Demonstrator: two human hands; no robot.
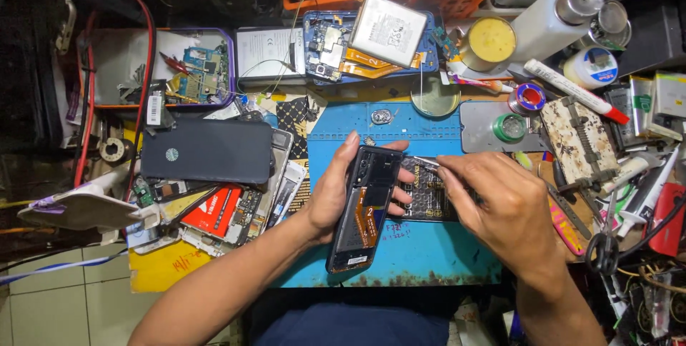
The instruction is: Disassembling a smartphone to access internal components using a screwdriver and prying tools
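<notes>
Opened smartphone [366, 206], back cover off, sits tilted over the blue work mat [429, 246], top end pointing up and away from me. Dark frame, orange flex cable running down its middle, small white label strip at the bottom end.

My left hand [336, 192] is wrapped around the phone from its left side: thumb along the left edge near the top, fingers curled behind and showing at the right edge. Firm hold, hand closed on the body.

My right hand [496, 206] is just right of the phone, fingers pinched narrow on tweezers [423, 162]; the metal tips reach to the phone's upper right corner. Can't tell if the tips touch it.

Under the right hand, a dark patterned pad [429, 206] lies on the mat.

Packages and labels, moving outward:
- Red rectangular package [214, 214], left of the phone, among stacked phone parts.
- Dark phone back cover [207, 151] with a small round pale emblem, upper left.
- Silver battery [389, 29] with printed white label, on a blue phone frame [321, 46] at top centre.
- White rectangular labelled pack [268, 53], just left of that frame.
- Round yellow-filled tin [489, 40], top right; white bottle [547, 21] with grey cap beside it.
- White tube [572, 89] with red cap, lying diagonally, right.
- Small white jar [592, 67] with blue label, far right.
</notes>
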